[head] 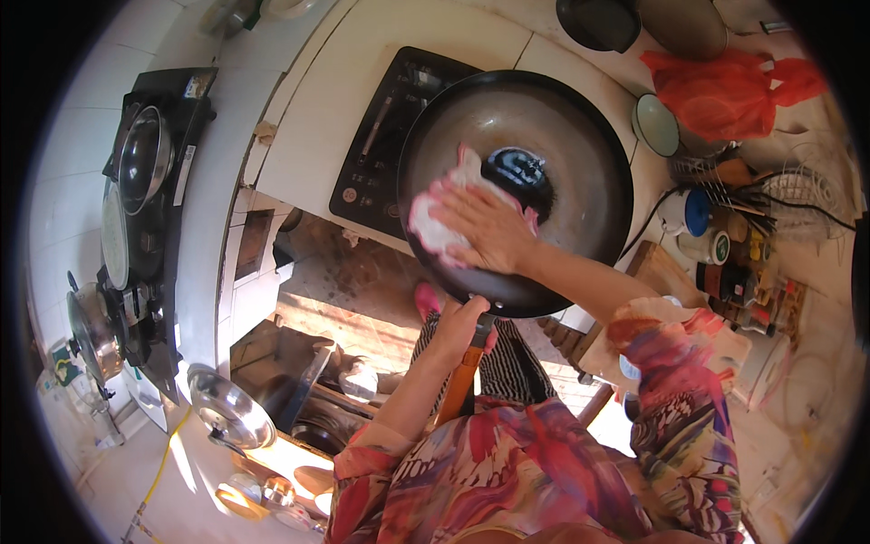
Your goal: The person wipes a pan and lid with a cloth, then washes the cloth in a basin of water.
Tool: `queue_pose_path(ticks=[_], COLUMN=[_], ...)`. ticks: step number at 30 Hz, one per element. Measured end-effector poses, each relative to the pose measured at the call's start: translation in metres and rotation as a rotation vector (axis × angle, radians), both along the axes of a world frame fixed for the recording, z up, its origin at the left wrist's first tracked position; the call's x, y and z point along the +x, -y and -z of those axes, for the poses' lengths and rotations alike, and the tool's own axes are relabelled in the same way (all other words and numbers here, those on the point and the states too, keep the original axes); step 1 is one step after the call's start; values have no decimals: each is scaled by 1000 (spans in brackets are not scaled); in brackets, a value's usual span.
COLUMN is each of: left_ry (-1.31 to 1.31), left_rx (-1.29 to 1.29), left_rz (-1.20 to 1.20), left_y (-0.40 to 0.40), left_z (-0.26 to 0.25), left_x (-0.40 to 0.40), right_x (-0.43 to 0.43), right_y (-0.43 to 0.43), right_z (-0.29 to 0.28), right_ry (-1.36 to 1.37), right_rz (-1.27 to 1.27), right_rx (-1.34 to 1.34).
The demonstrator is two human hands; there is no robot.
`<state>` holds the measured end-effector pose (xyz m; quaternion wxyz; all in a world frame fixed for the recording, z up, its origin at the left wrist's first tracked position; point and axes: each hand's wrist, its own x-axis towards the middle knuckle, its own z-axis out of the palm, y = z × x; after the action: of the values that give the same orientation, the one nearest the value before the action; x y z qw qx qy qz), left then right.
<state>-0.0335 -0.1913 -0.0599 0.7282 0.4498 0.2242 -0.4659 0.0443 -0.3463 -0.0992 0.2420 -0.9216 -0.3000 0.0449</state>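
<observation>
A large dark wok (pixel 584 177) sits over a black induction cooker (pixel 370 146) on the tiled counter. My left hand (pixel 465 326) grips the wok's handle (pixel 464 381) close to the rim, on the side nearest my body. Inside the wok, my right hand (pixel 486 228) lies spread flat on a white cloth with pink edges (pixel 435 217), pressing it against the left part of the inner wall. Beside the cloth, a dark, shiny patch with bright reflections marks the wok's bottom. Part of the cloth is hidden under my palm.
At right stand jars (pixel 714 246), a pale green enamel bowl (pixel 656 126), a wire rack and a red plastic bag (pixel 714 95). A black cable runs beside the wok. A gas stove (pixel 153 224) with a metal bowl lies far left; a steel lid (pixel 231 408) is lower left.
</observation>
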Motion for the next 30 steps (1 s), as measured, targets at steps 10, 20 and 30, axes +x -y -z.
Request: queue_pose_path(ticks=[10, 20, 30], left_ry=[20, 21, 80], left_rx=[-38, -403, -96], left_rz=[-250, -45, -70], left_y=[26, 7, 12], left_z=[-15, 20, -11], left_x=[-4, -9, 3], right_x=[47, -55, 45], right_y=[109, -13, 101], right_z=[-15, -41, -60], right_ry=[262, -467, -493], right_rz=[193, 162, 842], right_rx=[-436, -189, -222])
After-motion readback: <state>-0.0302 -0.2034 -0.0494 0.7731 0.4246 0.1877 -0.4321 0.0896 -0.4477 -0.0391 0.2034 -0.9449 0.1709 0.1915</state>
